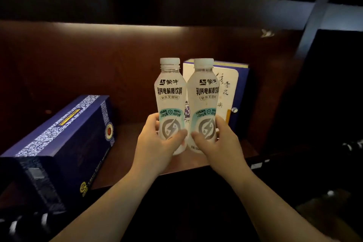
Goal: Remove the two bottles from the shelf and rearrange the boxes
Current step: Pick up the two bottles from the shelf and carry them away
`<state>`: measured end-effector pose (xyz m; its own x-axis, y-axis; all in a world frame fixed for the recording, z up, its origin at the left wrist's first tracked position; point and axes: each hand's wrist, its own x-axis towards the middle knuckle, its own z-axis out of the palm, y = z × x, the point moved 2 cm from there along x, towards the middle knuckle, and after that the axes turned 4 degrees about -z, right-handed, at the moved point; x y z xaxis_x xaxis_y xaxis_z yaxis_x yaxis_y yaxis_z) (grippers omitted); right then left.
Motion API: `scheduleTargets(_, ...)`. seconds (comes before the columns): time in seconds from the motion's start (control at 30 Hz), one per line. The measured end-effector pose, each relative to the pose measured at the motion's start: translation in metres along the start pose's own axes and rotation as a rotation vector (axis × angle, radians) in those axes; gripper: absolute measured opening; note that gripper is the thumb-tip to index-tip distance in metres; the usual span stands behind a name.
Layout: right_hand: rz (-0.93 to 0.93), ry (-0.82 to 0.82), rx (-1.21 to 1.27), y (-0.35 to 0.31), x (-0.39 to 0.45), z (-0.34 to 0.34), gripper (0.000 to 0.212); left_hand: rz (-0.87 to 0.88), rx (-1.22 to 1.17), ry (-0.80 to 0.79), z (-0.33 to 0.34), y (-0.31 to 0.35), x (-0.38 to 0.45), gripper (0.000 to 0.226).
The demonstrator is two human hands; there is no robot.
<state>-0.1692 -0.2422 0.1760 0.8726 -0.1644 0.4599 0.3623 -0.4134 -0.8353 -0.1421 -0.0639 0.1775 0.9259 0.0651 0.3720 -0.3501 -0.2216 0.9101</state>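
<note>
Two white drink bottles with grey lightning logos stand upright side by side over the wooden shelf. My left hand is wrapped around the lower part of the left bottle. My right hand grips the lower part of the right bottle. Whether the bottle bases touch the shelf I cannot tell. Behind them an upright blue box with a white front panel leans at the back. A long dark blue patterned box lies flat on the shelf at the left.
A dark shelf board with a light strip runs overhead. A dark vertical panel closes the right side. The shelf's back wall is reddish-brown wood. Dim shapes sit low at the left.
</note>
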Motion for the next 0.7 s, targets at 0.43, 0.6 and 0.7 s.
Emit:
scheduleTargets(0.43, -0.011, 0.298, -0.148, -0.023, -0.071, -0.196, 0.027, 0.142, -0.180, -0.296, 0.162, 0.101, -0.057, 0.041)
scheduleTargets(0.6, 0.009, 0.391, -0.218, 0.007, -0.082, -0.287, 0.030, 0.169, -0.209, -0.385, 0.259, 0.127, -0.076, 0.043)
scheduleTargets(0.7, 0.031, 0.415, -0.243, 0.034, -0.081, -0.343, 0.033, 0.173, -0.216, -0.426, 0.321, 0.139, -0.086, 0.042)
